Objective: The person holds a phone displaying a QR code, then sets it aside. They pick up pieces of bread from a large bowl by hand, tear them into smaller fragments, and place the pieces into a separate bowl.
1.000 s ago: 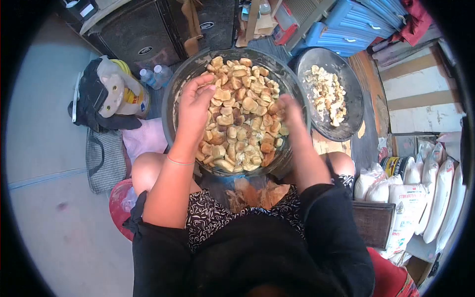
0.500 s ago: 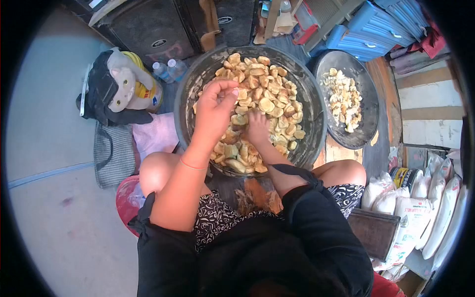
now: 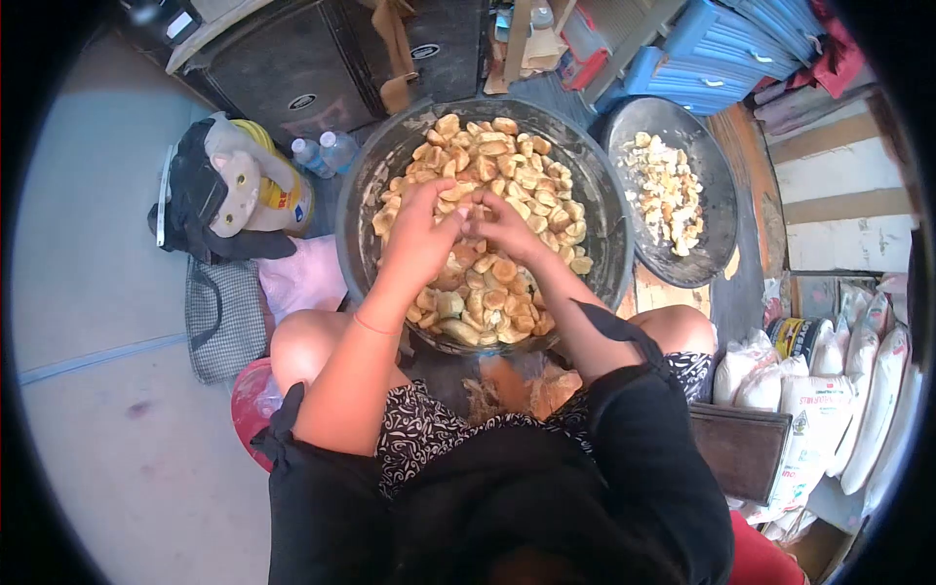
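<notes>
A large dark basin (image 3: 609, 219) stands between my knees, filled with golden-brown, rounded, bread-like pieces (image 3: 502, 161). My left hand (image 3: 424, 232) is above the middle of the heap with its fingers bent into a pinch. My right hand (image 3: 507, 232) meets it from the other side, its fingertips against those of the left. Whatever lies between the fingertips is mostly hidden and too small to name. To the right of the basin is a shallow black pan (image 3: 721, 180) holding pale, broken bits (image 3: 668, 195).
Clear bottles (image 3: 336, 151) and a yellow container (image 3: 292, 200) draped with dark cloth stand left of the basin. A checked bag (image 3: 224, 317) lies nearer me. Blue drawers (image 3: 717, 58) are at the back right. Filled white sacks (image 3: 814, 424) stand at the lower right.
My right hand has risen out of the heap and come up to my left hand's fingertips. The left hand stays over the basin, slightly lower in view. The whole view has shifted a little.
</notes>
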A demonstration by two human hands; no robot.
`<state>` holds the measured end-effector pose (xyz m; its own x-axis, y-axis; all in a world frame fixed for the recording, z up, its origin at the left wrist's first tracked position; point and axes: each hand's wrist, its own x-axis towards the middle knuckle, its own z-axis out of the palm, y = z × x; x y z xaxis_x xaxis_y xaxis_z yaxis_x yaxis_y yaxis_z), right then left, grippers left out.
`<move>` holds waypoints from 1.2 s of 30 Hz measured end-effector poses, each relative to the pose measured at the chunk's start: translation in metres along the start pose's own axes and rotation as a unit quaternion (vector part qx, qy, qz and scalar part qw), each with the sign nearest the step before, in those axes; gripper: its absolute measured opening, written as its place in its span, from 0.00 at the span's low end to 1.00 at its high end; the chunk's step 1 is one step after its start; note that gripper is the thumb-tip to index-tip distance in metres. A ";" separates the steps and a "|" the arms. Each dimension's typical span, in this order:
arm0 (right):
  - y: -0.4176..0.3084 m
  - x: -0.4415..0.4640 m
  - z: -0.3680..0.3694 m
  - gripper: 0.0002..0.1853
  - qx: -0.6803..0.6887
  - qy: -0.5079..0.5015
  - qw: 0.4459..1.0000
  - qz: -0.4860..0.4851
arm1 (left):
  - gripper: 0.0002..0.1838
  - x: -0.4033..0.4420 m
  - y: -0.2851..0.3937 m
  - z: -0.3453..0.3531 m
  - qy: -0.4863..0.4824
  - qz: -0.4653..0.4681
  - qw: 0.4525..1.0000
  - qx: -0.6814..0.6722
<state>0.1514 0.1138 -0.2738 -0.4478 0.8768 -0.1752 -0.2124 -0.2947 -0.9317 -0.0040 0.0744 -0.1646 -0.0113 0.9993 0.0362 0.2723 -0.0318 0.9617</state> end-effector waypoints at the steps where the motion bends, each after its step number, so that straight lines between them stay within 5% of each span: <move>1: -0.026 -0.007 0.006 0.21 -0.003 0.004 1.000 -0.004 | 0.15 -0.001 -0.004 0.004 -0.014 0.036 0.999 0.035; 2: -0.051 -0.012 0.012 0.21 -0.027 -0.010 1.000 -0.009 | 0.16 -0.001 -0.004 0.006 -0.026 0.074 0.994 0.071; 5: -0.105 -0.029 0.022 0.23 -0.164 -0.025 0.982 -0.089 | 0.14 0.001 0.006 0.006 -0.010 -0.025 0.990 -0.136; 7: -0.120 -0.039 0.014 0.25 -0.427 -0.005 0.882 -0.199 | 0.14 0.001 0.015 0.005 0.008 -0.078 0.946 -0.315; 8: -0.121 -0.045 0.015 0.25 -0.428 -0.003 0.881 -0.199 | 0.14 -0.001 0.016 0.007 0.006 -0.077 0.946 -0.315; 10: -0.139 -0.069 0.029 0.27 -0.566 0.054 0.766 -0.301 | 0.14 -0.007 0.018 0.014 -0.070 -0.104 0.886 -0.446; 12: -0.143 -0.083 0.043 0.24 -0.515 0.022 0.808 -0.286 | 0.17 -0.014 0.017 0.026 -0.075 -0.136 0.883 -0.443; 14: -0.131 -0.090 0.040 0.21 -0.558 0.016 0.814 -0.159 | 0.23 -0.020 0.009 0.034 -0.139 -0.142 0.839 -0.507; 18: -0.123 -0.092 0.030 0.16 -0.561 0.080 0.786 -0.249 | 0.28 -0.025 0.023 0.038 -0.187 -0.117 0.905 -0.364; 25: -0.131 -0.108 0.019 0.08 -0.366 0.075 0.909 -0.182 | 0.19 -0.030 0.027 0.042 -0.173 -0.008 0.955 -0.239; 27: -0.137 -0.111 0.018 0.06 -0.059 0.082 0.994 -0.048 | 0.18 -0.028 0.025 0.043 -0.161 -0.003 0.948 -0.273; 28: -0.132 -0.111 0.017 0.06 -0.059 0.080 0.994 -0.048 | 0.17 -0.027 0.024 0.043 -0.151 0.003 0.940 -0.307; 31: -0.113 -0.104 0.017 0.08 0.274 0.096 0.957 -0.024 | 0.15 -0.026 0.021 0.043 -0.105 -0.043 0.937 -0.331; 36: -0.115 -0.090 0.013 0.07 0.217 0.125 0.967 -0.054 | 0.14 -0.016 0.015 0.040 -0.064 -0.110 0.900 -0.418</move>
<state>0.2050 0.0644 -0.1464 -0.1899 0.9598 -0.2069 -0.6141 -0.2805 -0.7377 0.0386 0.0586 -0.1618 0.1486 0.9758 -0.1603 -0.5417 0.2159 0.8124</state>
